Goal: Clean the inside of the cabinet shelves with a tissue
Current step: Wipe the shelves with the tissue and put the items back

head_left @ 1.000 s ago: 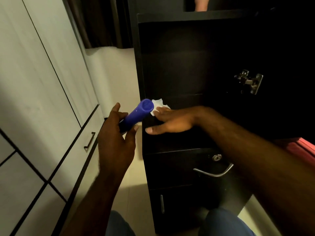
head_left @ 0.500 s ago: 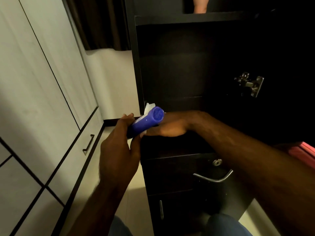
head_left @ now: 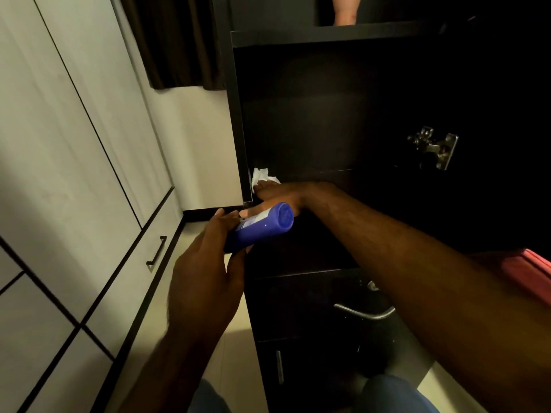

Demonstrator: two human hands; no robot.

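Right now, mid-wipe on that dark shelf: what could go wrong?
1. The tissue is only pressed under the right hand's straight fingers in the shelf's left corner; it may bunch or slip free.
2. The blue bottle, gripped by the left hand, sits close in front of the right wrist; a sweep back could knock it.
3. The metal hinge juts out on the right; a forearm could catch it.
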